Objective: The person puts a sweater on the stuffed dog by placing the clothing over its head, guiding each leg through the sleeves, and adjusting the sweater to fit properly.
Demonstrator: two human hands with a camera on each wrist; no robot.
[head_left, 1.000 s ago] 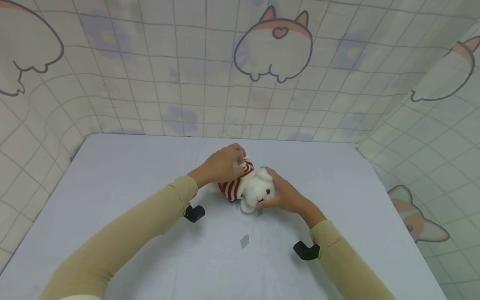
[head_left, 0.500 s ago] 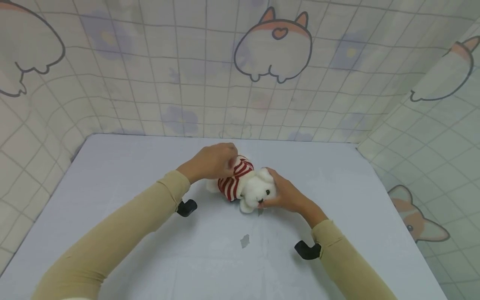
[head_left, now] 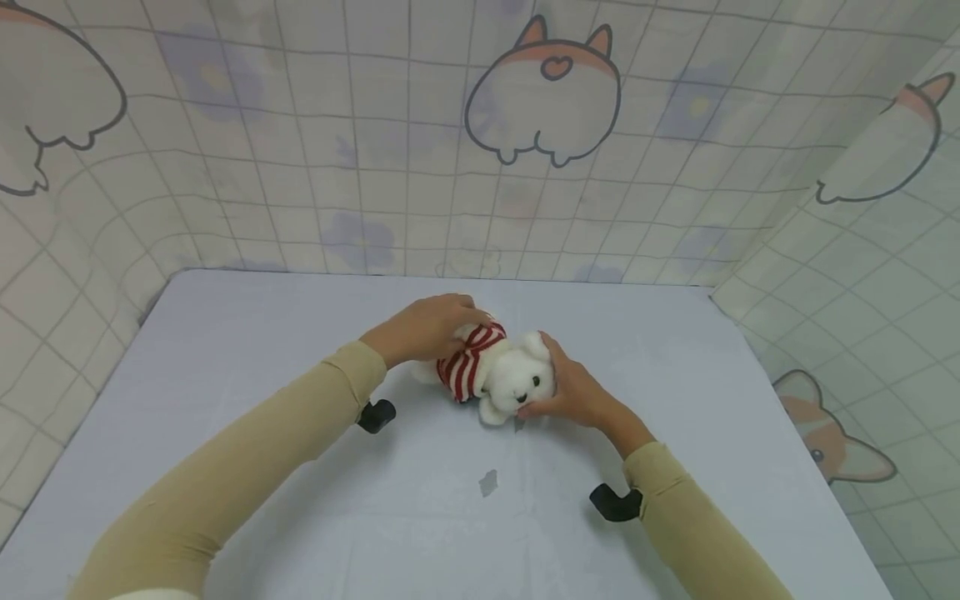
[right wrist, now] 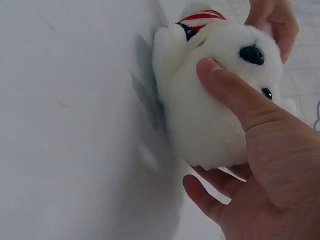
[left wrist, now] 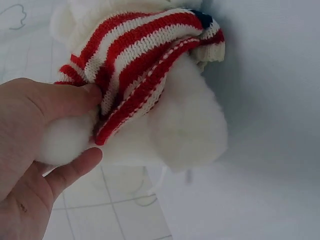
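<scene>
A white plush toy dog (head_left: 516,385) in a knitted red-and-white striped sweater (head_left: 463,372) lies on the table, its head toward the right. My left hand (head_left: 433,325) is at the sweater's far side. In the left wrist view the thumb (left wrist: 82,100) presses the sweater's hem (left wrist: 115,125), and the fingers come round a white furry limb (left wrist: 62,141) from below. My right hand (head_left: 573,390) grips the toy's head, with the thumb (right wrist: 225,82) across the muzzle and the fingers behind. Part of the sweater is hidden under the left hand.
The white-covered table (head_left: 360,517) has a small grey patch (head_left: 488,482) in front of the toy. Grid-patterned curtains (head_left: 300,167) with cartoon corgis hang behind and on both sides. Black wrist mounts (head_left: 615,503) stick out below the sleeves.
My left hand lifted a little off the sweater to the left, then came back onto it. The sweater's back lies flatter now. My right hand has stayed on the head.
</scene>
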